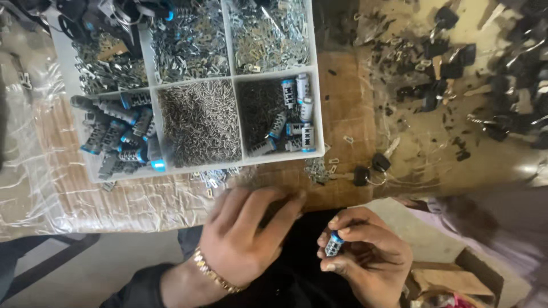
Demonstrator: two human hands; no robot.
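Blue-capped and grey, the small lock cylinder [334, 244] sits pinched in the grip of my right hand [368, 259], held over my lap just below the surface [342, 114] edge. My left hand [245, 236] rests palm down at that edge, fingers loosely curled, holding nothing I can see. Just beyond lies a white compartment tray [234, 77] of pins and more cylinders.

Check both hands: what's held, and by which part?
Right hand pinches a small grey lock cylinder near its blue-ringed end with its fingers. Left hand: knuckles up, any hold hidden.
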